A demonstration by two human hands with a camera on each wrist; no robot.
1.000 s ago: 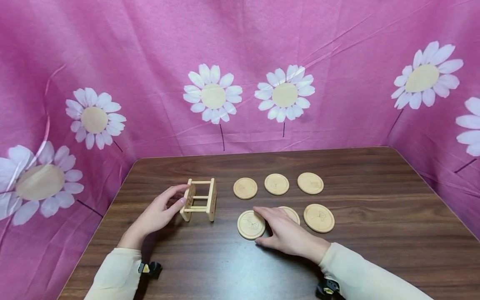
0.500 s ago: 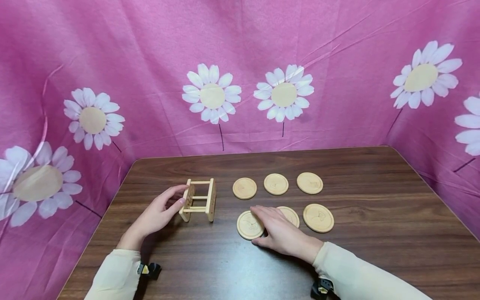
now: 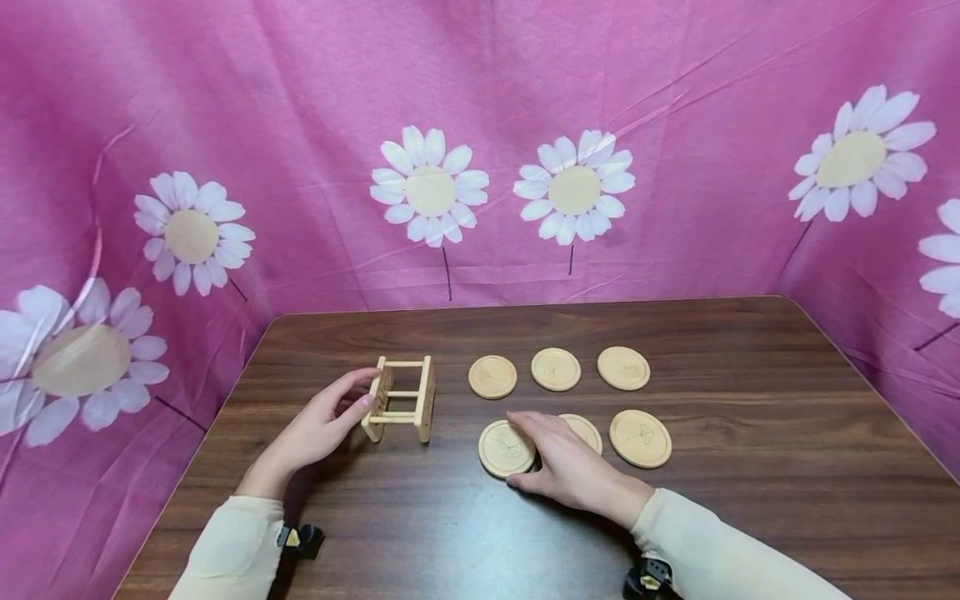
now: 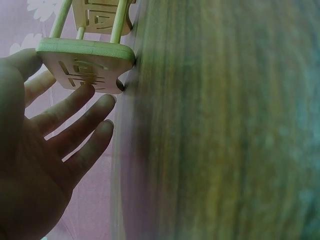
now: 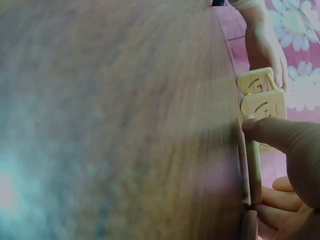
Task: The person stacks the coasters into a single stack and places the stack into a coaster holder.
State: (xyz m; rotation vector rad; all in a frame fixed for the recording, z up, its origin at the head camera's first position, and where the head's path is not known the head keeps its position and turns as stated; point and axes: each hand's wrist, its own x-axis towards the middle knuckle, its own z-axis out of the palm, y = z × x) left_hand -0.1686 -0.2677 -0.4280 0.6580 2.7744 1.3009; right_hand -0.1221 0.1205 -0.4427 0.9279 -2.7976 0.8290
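A small pale wooden rack, two slotted side panels joined by thin rods, stands left of centre on the table. My left hand touches its left panel, thumb and index finger at the panel's upper part. In the left wrist view the fingers are extended and spread, one fingertip overlapping the panel's slotted face. With my right hand I pinch the front-left round wooden coaster, thumb at its near edge and index finger at its far edge. In the right wrist view this coaster shows edge-on beside the thumb.
Behind lie three more round coasters: left, middle and right. Under the right hand, the front-middle coaster is partly hidden. To its right sits another coaster. A pink daisy-print cloth surrounds the brown table.
My right hand has shifted slightly left, its thumb and index finger closer round the front-left coaster. The left hand and the rack have not visibly moved.
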